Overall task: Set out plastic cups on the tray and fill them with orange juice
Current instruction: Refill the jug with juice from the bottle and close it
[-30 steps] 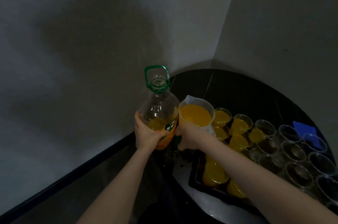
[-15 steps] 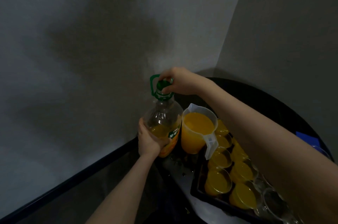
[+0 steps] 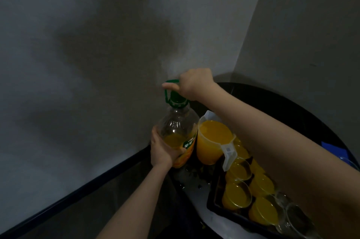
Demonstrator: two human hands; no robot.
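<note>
Left hand (image 3: 162, 152): we see its grip curled round the lower body of the juice bottle (image 3: 178, 133), holding it upright.
Juice bottle: clear, a little orange juice at the bottom, green carry handle (image 3: 169, 90) at the neck.
Right hand (image 3: 195, 83): we see its grip closed over the green cap (image 3: 176, 98).
Jug (image 3: 213, 141): full of juice, just right of the bottle.
Tray (image 3: 211, 202): black, on the dark surface (image 3: 272, 102).
Cups (image 3: 236, 196): on the tray; near ones filled, rightmost clear.
</note>
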